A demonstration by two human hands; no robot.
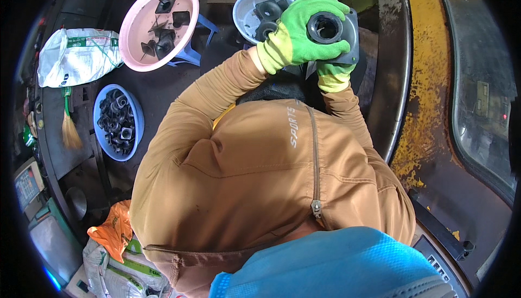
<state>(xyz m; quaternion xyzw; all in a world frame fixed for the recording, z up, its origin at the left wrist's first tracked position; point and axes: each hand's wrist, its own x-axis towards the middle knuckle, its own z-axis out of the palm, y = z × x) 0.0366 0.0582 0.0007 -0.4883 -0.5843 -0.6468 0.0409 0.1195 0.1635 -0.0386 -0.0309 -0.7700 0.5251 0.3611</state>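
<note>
Mask [325, 265]: blue, nearest the camera; my brown jacket [255, 157] lies beyond it.
Left hand [296, 32]: green-gloved, gripping a black part [351, 27], fingers on either side of its round ring.
Right hand [335, 75]: gloved alike, at the part's near edge; most of it is hidden, so I cannot tell how far it closes.
Black part: square plate with an open ring facing the camera, held up just beyond the pale blue basket's [247, 18] right rim.
Pale blue basket: black pieces [268, 10] lie toward its right rim.
Pink tub [144, 16]: loose black pieces [164, 43] spread between upper and lower rims; a blue stool [190, 56] stands beneath.
Blue tub [140, 119]: small dark pieces [116, 124], heaped nearly rim to rim.
Progress: I judge this one part to be midway, in hand and not yet set down; which containers hold done pieces and which hold those left, I cannot tell.
</note>
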